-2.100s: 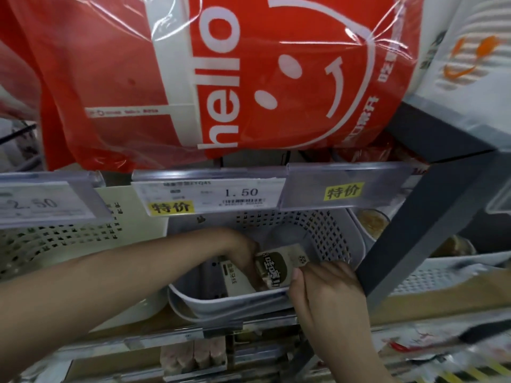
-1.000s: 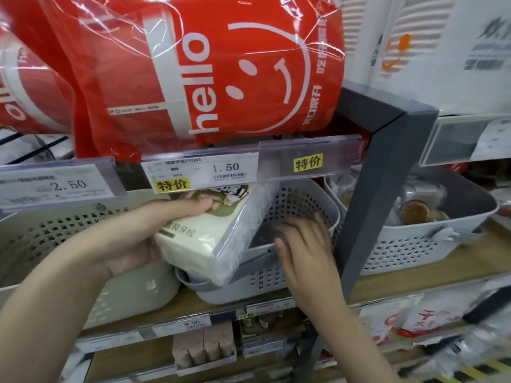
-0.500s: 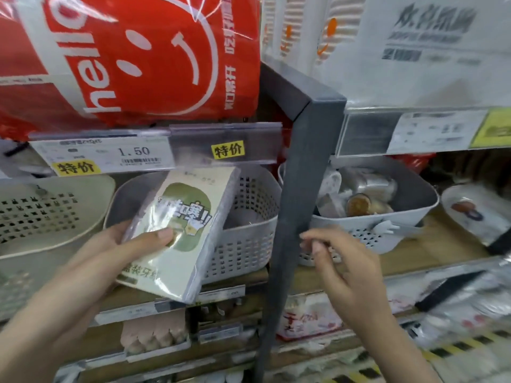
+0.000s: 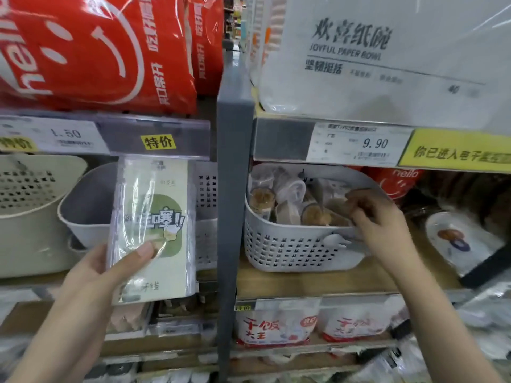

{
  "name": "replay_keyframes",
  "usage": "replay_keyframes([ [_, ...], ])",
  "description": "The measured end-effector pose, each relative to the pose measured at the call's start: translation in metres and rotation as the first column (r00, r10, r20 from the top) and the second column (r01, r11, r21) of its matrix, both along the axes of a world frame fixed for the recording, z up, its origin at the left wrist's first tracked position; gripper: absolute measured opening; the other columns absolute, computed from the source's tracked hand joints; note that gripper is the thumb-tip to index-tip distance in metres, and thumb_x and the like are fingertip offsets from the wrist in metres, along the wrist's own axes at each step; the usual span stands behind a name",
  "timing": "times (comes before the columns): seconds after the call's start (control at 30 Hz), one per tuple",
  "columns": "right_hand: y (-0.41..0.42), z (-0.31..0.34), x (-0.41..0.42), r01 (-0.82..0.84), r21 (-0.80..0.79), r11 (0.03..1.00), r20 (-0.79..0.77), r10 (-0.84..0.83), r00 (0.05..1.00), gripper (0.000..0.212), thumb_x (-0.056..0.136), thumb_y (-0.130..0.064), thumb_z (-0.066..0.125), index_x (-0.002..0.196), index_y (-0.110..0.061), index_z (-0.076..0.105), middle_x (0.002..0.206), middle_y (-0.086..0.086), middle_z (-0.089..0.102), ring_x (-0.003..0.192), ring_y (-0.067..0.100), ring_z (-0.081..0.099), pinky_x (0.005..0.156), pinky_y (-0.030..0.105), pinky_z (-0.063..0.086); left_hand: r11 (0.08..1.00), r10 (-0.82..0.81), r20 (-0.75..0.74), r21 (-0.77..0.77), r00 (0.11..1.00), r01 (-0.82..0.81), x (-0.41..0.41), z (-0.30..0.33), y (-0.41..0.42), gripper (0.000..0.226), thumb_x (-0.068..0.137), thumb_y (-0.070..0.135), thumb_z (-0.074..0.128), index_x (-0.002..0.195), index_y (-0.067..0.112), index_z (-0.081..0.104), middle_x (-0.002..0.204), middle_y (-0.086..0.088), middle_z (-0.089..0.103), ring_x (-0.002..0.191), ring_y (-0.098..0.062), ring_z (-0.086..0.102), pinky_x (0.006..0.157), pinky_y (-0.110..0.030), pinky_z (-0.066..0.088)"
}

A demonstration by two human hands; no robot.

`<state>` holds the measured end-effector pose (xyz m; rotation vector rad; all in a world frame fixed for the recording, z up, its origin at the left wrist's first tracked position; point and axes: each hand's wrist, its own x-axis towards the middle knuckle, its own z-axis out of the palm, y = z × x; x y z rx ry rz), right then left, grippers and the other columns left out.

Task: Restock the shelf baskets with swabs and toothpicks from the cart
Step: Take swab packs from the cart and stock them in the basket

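Left fingers (image 4: 138, 254) pinch a glossy flat packet (image 4: 152, 228); right fingers (image 4: 362, 208) curl blurrily inside the perforated plastic basket (image 4: 293, 250).

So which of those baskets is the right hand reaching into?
The white basket right of the grey post, full of round tubs; the right hand is over its rim.

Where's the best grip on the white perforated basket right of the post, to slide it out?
Probably the small front handle tab on the white basket, approached from the aisle side. It juts from the front wall below the rim; the right hand is already reaching over there.
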<state>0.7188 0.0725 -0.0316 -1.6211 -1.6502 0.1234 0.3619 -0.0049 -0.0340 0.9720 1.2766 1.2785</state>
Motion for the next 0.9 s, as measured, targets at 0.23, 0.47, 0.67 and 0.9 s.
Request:
replay_keyframes([
  [0.23, 0.063, 0.013, 0.035, -0.030, -0.394, 0.919, 0.360, 0.184, 0.915, 0.051, 0.089, -0.023, 0.065, 0.136, -0.012, 0.047, 0.139, 0.010, 0.050, 0.127, 0.026, 0.046, 0.101, 0.029, 0.034, 0.999, 0.021, 0.040, -0.026, 0.999, -0.020, 0.031, -0.012, -0.008, 0.095, 0.031, 0.059, 0.088, 0.109, 0.011, 0.062, 0.079, -0.008, 0.072, 0.053, -0.020, 0.061, 0.043, -0.026, 0.048],
  [0.47, 0.096, -0.005, 0.042, 0.028, -0.391, 0.920, 0.596, 0.230, 0.769, 0.053, 0.092, -0.032, 0.055, 0.141, -0.031, 0.035, 0.149, 0.001, 0.039, 0.130, 0.021, 0.043, 0.102, 0.030, 0.036, 0.999, 0.044, 0.075, -0.018, 0.996, -0.043, 0.041, -0.011, -0.005, 0.110, 0.020, 0.061, 0.088, 0.114, 0.011, 0.062, 0.094, -0.005, 0.074, 0.078, -0.016, 0.071, 0.070, -0.033, 0.047],
  [0.67, 0.091, 0.003, 0.040, 0.006, -0.399, 0.917, 0.650, 0.278, 0.707, 0.064, 0.085, -0.025, 0.063, 0.144, -0.024, 0.036, 0.147, 0.004, 0.042, 0.129, 0.023, 0.046, 0.105, 0.032, 0.039, 0.999, 0.004, 0.057, -0.033, 0.998, -0.003, 0.037, -0.017, -0.005, 0.103, 0.026, 0.058, 0.089, 0.113, 0.009, 0.063, 0.098, -0.011, 0.073, 0.086, -0.024, 0.069, 0.069, -0.033, 0.049],
  [0.9, 0.050, 0.036, 0.041, -0.158, -0.317, 0.935, 0.318, 0.262, 0.911, 0.071, 0.070, -0.017, 0.080, 0.135, -0.020, 0.050, 0.119, 0.004, 0.063, 0.096, 0.015, 0.054, 0.075, 0.023, 0.037, 0.999, -0.019, 0.055, -0.031, 0.998, 0.021, 0.033, -0.020, -0.005, 0.087, 0.036, 0.060, 0.087, 0.106, 0.013, 0.066, 0.097, -0.017, 0.072, 0.097, -0.038, 0.049, 0.060, -0.032, 0.052],
])
